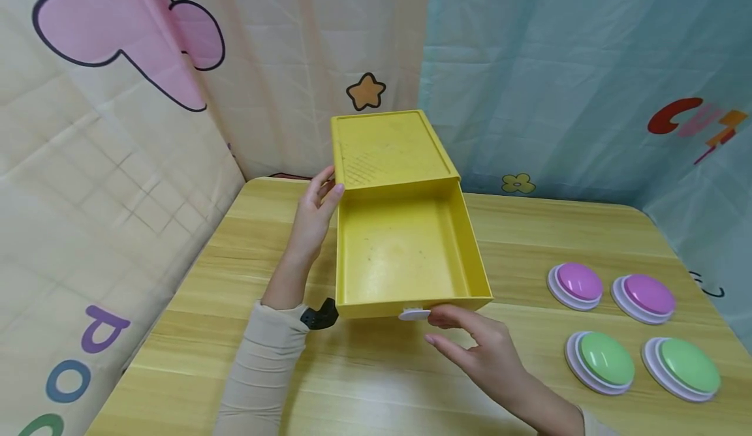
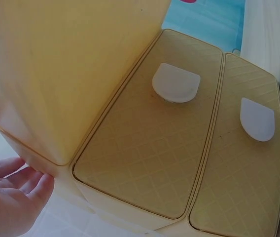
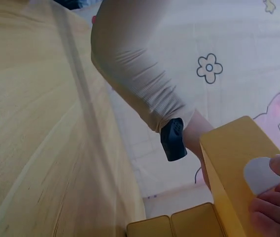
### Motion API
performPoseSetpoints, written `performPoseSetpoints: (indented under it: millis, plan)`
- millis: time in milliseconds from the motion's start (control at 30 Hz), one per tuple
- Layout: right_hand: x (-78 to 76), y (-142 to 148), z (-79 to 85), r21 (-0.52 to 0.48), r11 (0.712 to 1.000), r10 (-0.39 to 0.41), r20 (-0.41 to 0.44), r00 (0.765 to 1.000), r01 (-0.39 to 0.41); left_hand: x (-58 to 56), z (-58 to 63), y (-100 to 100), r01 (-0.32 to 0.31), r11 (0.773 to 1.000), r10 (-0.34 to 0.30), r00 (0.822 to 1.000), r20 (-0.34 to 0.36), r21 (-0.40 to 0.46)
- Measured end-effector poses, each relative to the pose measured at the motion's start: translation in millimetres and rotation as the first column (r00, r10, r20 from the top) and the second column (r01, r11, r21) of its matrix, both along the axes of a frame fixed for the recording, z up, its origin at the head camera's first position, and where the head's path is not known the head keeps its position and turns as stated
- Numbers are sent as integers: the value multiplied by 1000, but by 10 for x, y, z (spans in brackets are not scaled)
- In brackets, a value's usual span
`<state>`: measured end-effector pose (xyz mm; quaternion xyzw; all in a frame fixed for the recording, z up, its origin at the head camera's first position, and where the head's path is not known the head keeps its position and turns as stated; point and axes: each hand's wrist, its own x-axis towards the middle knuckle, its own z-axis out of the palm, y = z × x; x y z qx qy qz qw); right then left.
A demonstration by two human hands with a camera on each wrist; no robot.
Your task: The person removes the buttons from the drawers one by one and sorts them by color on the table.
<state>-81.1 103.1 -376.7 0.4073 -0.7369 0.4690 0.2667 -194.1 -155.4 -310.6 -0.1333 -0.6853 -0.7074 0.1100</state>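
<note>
A yellow drawer cabinet [image 1: 388, 149] stands on the table with its top drawer [image 1: 405, 260] pulled out, showing a bare inside. My left hand [image 1: 314, 217] rests on the cabinet's left side, thumb by the top front corner; in the left wrist view, its fingertips touch the side wall. At the drawer's front, fingers of my right hand [image 1: 484, 351] touch beside the white tab handle [image 1: 414, 314], while the thumb stands apart from them. The right wrist view shows a fingertip over the edge of that white tab [image 3: 259, 175].
Two lower drawers [image 2: 145, 133] are closed, each with a white tab. To the right on the wooden table [image 1: 364, 384] sit two purple push buttons [image 1: 579, 282] and two green ones [image 1: 606, 358]. Printed curtains [image 1: 540, 64] hang behind and at both sides.
</note>
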Motion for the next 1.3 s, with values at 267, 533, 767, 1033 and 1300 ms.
performPoseSetpoints:
  millis: [267,533,767,1033,1300]
  plan:
    - [-141,-88,45,-30,994,-105,-106,989,102,-137,-149,-62,4,1000,-4,1000,-10,14]
    - [-357,-70,210,11,992,-127,30,991,127,-146,-186,-79,-10,1000,10,1000,-21,8]
    - [-683,-103,300,44,982,-188,149,971,184,-151,-182,-78,-13,1000,13,1000,-13,3]
    - [-1038,-225,377,36,982,-190,237,953,187,-144,-173,-77,-4,1000,4,1000,-1,7]
    - [-1311,-329,400,8,983,-177,293,940,183,-123,-164,-69,7,1000,-7,1000,11,0]
